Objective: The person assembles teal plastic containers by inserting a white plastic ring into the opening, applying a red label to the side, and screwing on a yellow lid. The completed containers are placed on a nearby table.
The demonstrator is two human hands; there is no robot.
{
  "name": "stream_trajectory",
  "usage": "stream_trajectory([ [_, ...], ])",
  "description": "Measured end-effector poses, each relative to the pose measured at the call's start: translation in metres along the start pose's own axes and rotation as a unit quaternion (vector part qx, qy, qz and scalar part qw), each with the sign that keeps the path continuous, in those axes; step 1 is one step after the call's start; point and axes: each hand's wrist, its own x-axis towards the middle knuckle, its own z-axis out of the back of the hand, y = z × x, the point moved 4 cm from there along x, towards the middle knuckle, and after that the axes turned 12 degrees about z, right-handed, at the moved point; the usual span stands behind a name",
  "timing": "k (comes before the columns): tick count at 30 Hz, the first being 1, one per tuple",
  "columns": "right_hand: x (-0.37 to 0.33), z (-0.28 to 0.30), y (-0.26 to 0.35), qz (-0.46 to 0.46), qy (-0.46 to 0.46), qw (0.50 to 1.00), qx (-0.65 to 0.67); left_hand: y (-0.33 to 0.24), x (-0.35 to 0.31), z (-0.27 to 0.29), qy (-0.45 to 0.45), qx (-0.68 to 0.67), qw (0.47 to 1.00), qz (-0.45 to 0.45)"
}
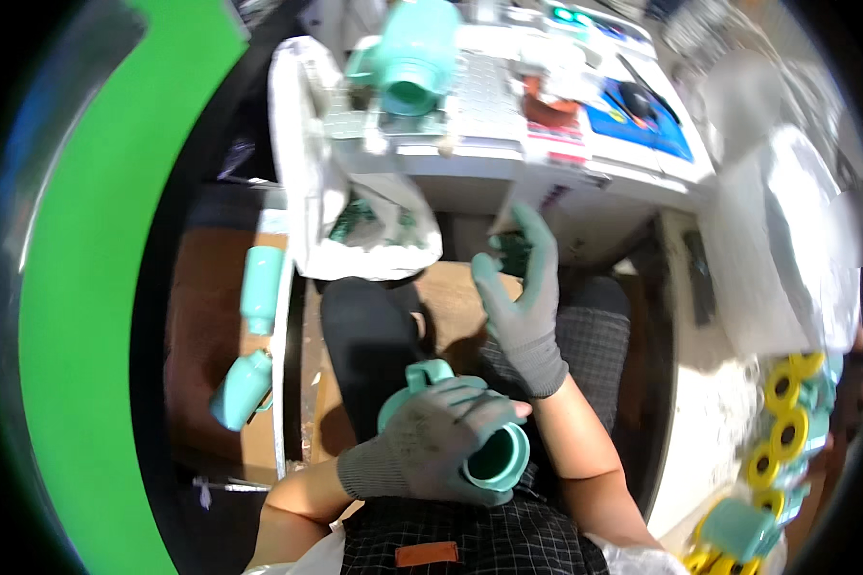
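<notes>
Over my lap, my left hand (430, 436) in a grey glove is closed round a teal plastic jug (393, 410). The jug lies tilted, with its open round mouth toward the right and a loop handle showing past the fingers. Raised ahead and to the right, my gloved right hand (527, 297) is apart from the jug, its thumb spread from its fingers. A dark green patch shows between that thumb and the fingers; whether it lies behind the hand or touches it, I cannot tell.
Another teal jug (417, 62) lies on the white workbench (460, 149). A white bag (307, 192) with green scraps hangs before it. Teal bottles (262, 287) lie in a box at left. At right are a clear plastic bag (786, 249) and several yellow-ringed teal pieces (788, 436).
</notes>
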Motion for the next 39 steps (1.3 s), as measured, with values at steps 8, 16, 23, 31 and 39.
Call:
stream_trajectory([
  [8, -0.132, 0.179, 0.000, -0.040, -0.106, 0.975, -0.191, 0.023, 0.013, 0.028, -0.094, -0.174, 0.980, -0.030],
  [16, -0.209, 0.351, 0.000, -0.171, -0.291, 0.808, -0.484, 0.010, 0.062, -0.024, 0.025, -0.054, 0.998, 0.015],
  [23, -0.210, 0.385, -0.030, -0.210, -0.267, 0.767, -0.544, -0.008, 0.056, -0.021, -0.059, 0.039, 0.996, -0.053],
  [31, -0.106, 0.195, 0.037, -0.259, -0.113, 0.906, 0.315, -0.011, 0.044, -0.040, -0.107, 0.071, 0.988, -0.083],
  [39, -0.104, 0.118, 0.059, -0.281, 0.007, 0.897, 0.342, -0.005, 0.024, -0.028, -0.116, 0.148, 0.976, -0.112],
])
